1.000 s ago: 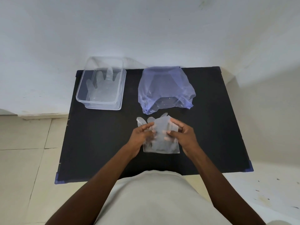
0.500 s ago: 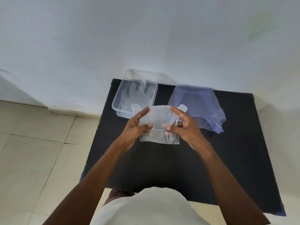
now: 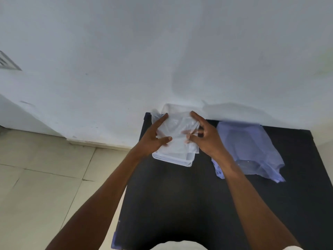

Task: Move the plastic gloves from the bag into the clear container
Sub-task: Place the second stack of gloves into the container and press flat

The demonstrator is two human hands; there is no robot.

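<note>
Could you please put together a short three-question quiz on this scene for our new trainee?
1. True or false: both hands hold the plastic glove above the clear container.
2. On which side of the container does the bluish bag lie, as the person sees it: A) left, B) right, C) in front?
3. What does the black table back onto?

Key
1. True: the left hand and the right hand each pinch a side of the glove over the container.
2. B.
3. A white wall.
</note>
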